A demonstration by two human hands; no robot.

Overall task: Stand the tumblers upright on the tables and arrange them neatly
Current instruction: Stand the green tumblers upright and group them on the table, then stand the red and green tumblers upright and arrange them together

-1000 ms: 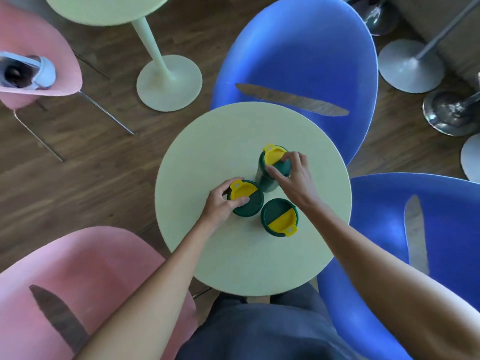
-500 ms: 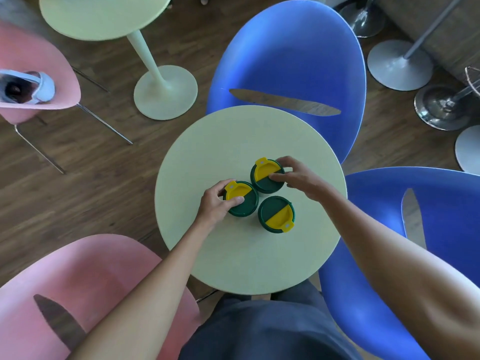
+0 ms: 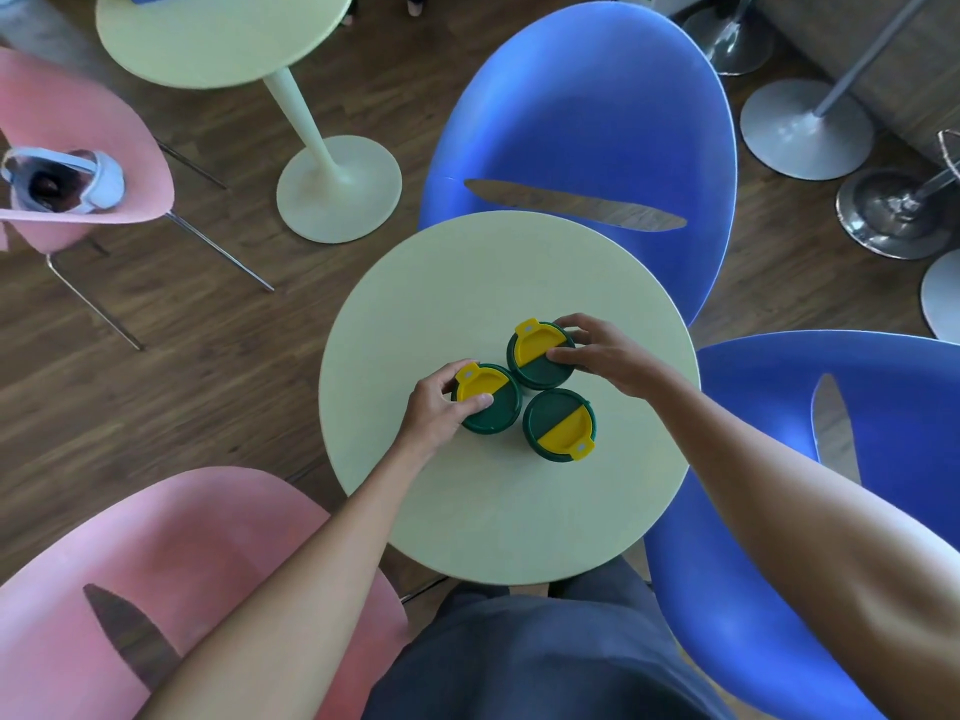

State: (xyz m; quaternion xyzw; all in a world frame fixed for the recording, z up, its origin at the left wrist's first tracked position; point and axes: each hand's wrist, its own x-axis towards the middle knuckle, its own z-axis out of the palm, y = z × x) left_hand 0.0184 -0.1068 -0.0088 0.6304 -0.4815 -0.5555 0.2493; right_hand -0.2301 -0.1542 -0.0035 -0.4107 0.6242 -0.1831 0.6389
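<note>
Three dark green tumblers with yellow flip lids stand upright, close together, on the round pale green table (image 3: pixel 498 517). My left hand (image 3: pixel 439 413) grips the left tumbler (image 3: pixel 493 407) around its lid rim. My right hand (image 3: pixel 608 353) holds the far tumbler (image 3: pixel 535 356) by its right side. The near tumbler (image 3: pixel 558 426) stands free between the two, with no hand on it.
Two blue chairs (image 3: pixel 587 111) (image 3: pixel 883 459) flank the table at the far side and right. A pink chair (image 3: pixel 182 579) sits near left. Another pale green table (image 3: pixel 223 33) and a pink chair (image 3: pixel 78 142) with a bag on it stand far left. Metal stool bases crowd the upper right.
The far tumbler was tilted under my right hand; now it stands upright beside the other two. My left hand has stayed on the left tumbler.
</note>
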